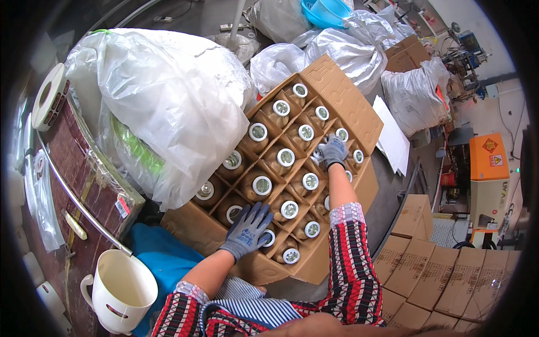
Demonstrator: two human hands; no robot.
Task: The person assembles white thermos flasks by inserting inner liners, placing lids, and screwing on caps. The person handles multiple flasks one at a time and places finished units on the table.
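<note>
Rows of glass bottles (286, 157) with white rings round their mouths stand upright in an opened cardboard box (185, 224) split by cardboard dividers. My left hand (247, 229), in a grey-and-blue work glove, lies with fingers stretched over bottle tops at the box's near left part. Farther in and to the right, my right hand (333, 150) wears a matching glove. Its fingers are bent down round the top of a bottle, whose body is hidden by the glove and dividers.
Left of the box, a large clear plastic bag (163, 106) bulges against its edge. A dark red table (84, 185) carries a label roll (49, 98) and a white mug (122, 289). Stacked cartons (432, 269) fill the lower right. White sheets (393, 137) lie beside the box's right flap.
</note>
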